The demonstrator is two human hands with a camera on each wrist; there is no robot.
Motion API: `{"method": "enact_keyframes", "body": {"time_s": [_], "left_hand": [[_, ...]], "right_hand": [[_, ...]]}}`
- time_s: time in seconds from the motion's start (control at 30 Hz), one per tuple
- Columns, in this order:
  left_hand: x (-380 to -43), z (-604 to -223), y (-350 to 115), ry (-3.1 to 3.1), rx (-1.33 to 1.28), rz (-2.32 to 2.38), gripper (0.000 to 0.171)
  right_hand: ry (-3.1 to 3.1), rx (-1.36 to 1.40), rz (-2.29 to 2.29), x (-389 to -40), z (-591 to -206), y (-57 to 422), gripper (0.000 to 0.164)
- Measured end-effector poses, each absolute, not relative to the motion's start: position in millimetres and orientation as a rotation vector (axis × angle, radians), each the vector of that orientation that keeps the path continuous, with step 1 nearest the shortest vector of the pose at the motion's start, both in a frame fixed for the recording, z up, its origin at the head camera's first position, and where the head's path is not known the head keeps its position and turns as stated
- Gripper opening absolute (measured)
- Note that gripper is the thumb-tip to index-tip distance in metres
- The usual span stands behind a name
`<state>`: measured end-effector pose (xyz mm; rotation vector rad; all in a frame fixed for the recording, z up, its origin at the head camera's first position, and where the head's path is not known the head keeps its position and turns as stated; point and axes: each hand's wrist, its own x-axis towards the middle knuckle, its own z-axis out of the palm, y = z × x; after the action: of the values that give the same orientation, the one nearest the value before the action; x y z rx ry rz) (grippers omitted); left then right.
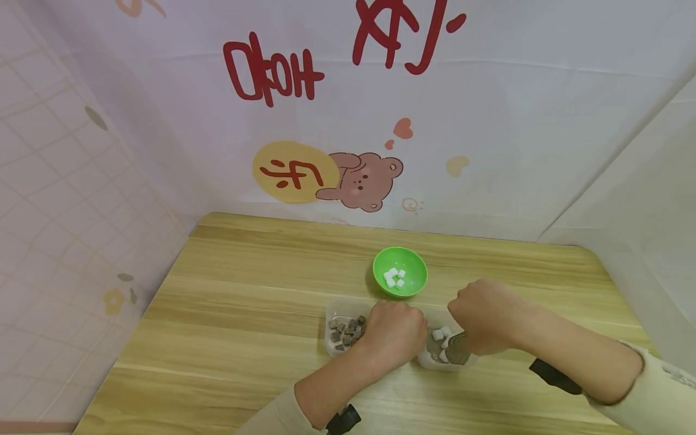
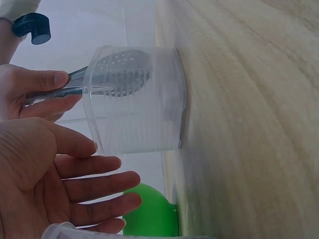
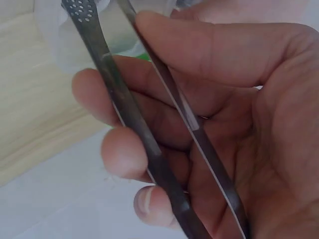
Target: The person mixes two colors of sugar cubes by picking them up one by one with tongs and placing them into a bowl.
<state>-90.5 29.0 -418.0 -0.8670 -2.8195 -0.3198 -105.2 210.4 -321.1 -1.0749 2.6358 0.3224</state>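
Observation:
My right hand (image 1: 484,314) grips a pair of metal tongs (image 3: 132,114), fingers round one arm and thumb on the other. The perforated tongs head (image 2: 122,74) is down inside the right clear plastic container (image 2: 134,134), beside several white cubes (image 1: 438,334). At that container's left side is my left hand (image 1: 396,329). Its fingers are extended and loosely spread in the left wrist view, the tips by the rim, with nothing held. This hand partly covers the left clear container (image 1: 329,332), which holds several brownish-grey cubes (image 1: 348,333).
Behind the containers stands a green bowl (image 1: 415,272) with several white cubes in it. The wooden table (image 1: 234,290) ends at a white printed backdrop (image 1: 489,121) at the back, with similar sheets at both sides.

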Motion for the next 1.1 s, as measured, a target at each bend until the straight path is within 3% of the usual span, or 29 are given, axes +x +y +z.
{"method": "enact_keyframes", "body": {"time_s": [0.57,0.73,1.1], "left_hand": [[-90,-419,28,-2.793,-0.895,-0.268,0.047],[-90,-418,29,-2.794,-0.895,-0.234,0.047],[-91,-419,29,-2.831,-0.906,-0.253,0.044]], "right_hand": [[2.729,-1.070,-0.135,-104,-314,272,0.041],[2.894,-1.130,-0.280,-106,-313,282,0.025],[3.185,-1.384,-0.476,-134,-354,269,0.024]]}}
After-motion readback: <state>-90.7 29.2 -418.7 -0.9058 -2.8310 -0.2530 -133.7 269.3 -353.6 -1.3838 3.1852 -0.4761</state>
